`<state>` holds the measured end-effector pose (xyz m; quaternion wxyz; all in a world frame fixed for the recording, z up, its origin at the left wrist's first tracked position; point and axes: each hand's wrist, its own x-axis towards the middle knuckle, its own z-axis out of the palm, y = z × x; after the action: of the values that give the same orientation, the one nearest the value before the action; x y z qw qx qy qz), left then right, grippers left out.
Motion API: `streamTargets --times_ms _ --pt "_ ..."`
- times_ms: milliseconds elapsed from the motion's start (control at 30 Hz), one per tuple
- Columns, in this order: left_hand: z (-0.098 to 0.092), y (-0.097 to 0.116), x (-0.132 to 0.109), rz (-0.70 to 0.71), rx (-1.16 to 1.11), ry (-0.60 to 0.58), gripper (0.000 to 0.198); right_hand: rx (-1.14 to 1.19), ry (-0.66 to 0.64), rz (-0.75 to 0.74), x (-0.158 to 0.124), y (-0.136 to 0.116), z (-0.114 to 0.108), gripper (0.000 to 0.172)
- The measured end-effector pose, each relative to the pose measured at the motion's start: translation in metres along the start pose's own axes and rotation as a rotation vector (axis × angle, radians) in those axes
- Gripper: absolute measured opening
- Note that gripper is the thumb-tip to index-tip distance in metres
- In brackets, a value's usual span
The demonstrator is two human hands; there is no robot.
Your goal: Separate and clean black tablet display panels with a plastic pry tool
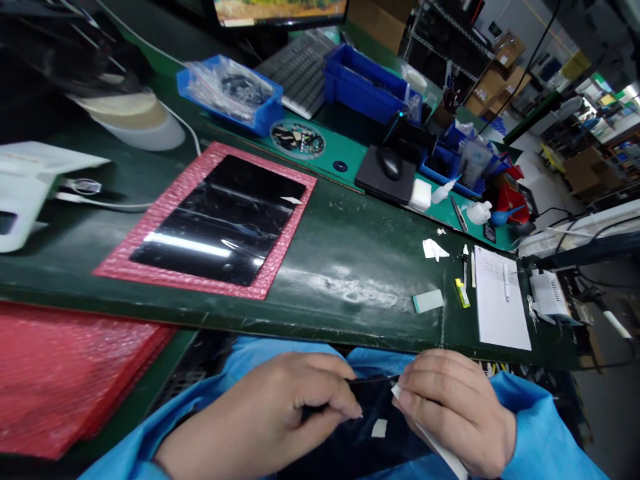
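On my lap lies a dark glossy panel [363, 440] with a small pale sticker [379, 428] on its face. My left hand [295, 407] is at the panel's upper left edge, thumb and forefinger pinched together; whatever is between them is too small to make out. At the upper right edge my right hand [453, 407] is closed around a white strip [443, 453], which runs down below the palm. Its tip shows at the fingertips by the panel. The lower part of the panel is cut off by the frame.
Another dark screen panel [225, 217] rests on pink bubble wrap [113, 261] on the green bench. Red bubble wrap sheets [60, 380] are stacked at lower left. To the right are a small pale block [428, 301], crumpled white tissue [435, 249] and paper [500, 313]. Blue bins [367, 83] stand behind.
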<state>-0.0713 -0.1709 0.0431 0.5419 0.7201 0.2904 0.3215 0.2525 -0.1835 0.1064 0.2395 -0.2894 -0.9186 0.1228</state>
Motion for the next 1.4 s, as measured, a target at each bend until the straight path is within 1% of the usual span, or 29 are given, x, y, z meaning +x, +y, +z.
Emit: streamTargets --times_ms 200,400,600,700,767,900,1067,1233,1400 --pt "0.001 0.002 0.001 0.003 -0.003 0.002 0.043 0.017 -0.020 -0.004 0.002 -0.002 0.000 0.041" --pt "0.000 0.000 -0.001 -0.053 -0.004 -0.032 0.041 -0.013 0.002 -0.017 0.003 -0.002 0.000 0.032" --pt "0.000 0.003 0.001 -0.022 -0.021 -0.004 0.042 -0.044 -0.001 -0.003 0.002 -0.002 0.001 0.027" --pt "0.001 0.003 0.002 0.001 -0.017 0.016 0.042 -0.012 0.007 -0.002 0.010 -0.004 -0.003 0.032" --pt "0.001 0.003 0.002 0.011 -0.009 0.025 0.042 0.016 -0.018 0.005 0.018 -0.007 -0.008 0.035" --pt "0.001 0.004 0.001 0.019 0.012 0.036 0.044 0.044 -0.049 0.021 0.032 -0.011 -0.018 0.033" --pt "0.003 0.004 0.000 0.026 0.019 0.018 0.047 0.047 -0.019 0.063 0.031 -0.011 -0.014 0.038" --pt "0.005 0.004 -0.001 0.034 0.037 0.034 0.050 -0.029 0.048 0.037 0.027 -0.012 -0.005 0.030" --pt "0.007 0.004 0.001 0.049 0.041 0.031 0.046 -0.035 0.043 0.022 0.032 -0.012 -0.007 0.022"
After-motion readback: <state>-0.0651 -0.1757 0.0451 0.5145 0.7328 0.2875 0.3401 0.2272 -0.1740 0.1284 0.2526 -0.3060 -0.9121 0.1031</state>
